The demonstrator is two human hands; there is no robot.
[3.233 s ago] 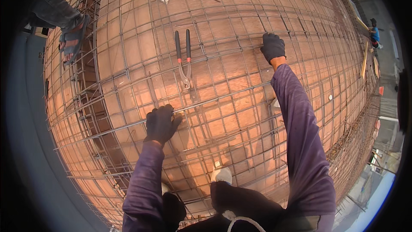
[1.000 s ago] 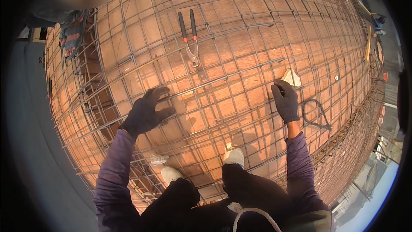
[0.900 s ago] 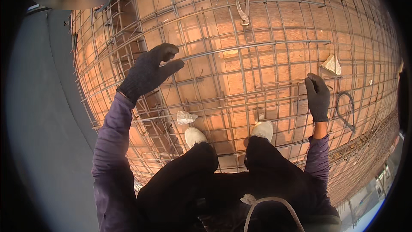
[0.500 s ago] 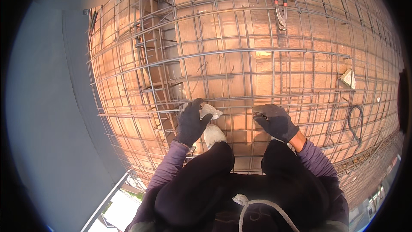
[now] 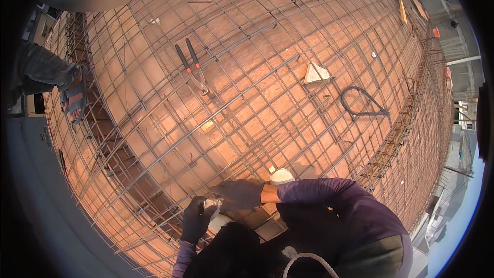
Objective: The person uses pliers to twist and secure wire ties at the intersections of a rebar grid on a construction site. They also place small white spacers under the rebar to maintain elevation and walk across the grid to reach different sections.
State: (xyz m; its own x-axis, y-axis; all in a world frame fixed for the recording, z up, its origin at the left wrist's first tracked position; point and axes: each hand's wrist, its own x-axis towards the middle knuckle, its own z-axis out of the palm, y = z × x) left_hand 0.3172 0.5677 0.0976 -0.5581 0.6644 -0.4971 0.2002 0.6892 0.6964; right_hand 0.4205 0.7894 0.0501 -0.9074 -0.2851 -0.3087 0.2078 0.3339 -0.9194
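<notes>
Both my hands wear dark gloves and come together low in the picture, above the rebar mesh [image 5: 170, 144]. My left hand [image 5: 193, 221] is closed around a pale, irregular lump [image 5: 212, 204], its thumb and fingers on either side. I cannot tell whether the lump is stone or crumpled plastic. My right hand [image 5: 239, 194] reaches across from the right, with its fingertips at the lump's upper edge. Those fingers are blurred, so their grip is unclear. Pincers [image 5: 193, 69] with black and red handles lie farther off on the mesh.
Brownish boards [image 5: 247, 87] lie under the bars. A pale stone chunk [image 5: 315, 73] and a loop of dark wire [image 5: 364, 102] rest to the right. At far left is another person's sandalled foot [image 5: 74, 100], beside a deeper rebar channel [image 5: 110, 128].
My view has swung to the right. My hands, apart before, have come together; my left hand has taken hold of the pale lump, and my right has crossed over to it.
</notes>
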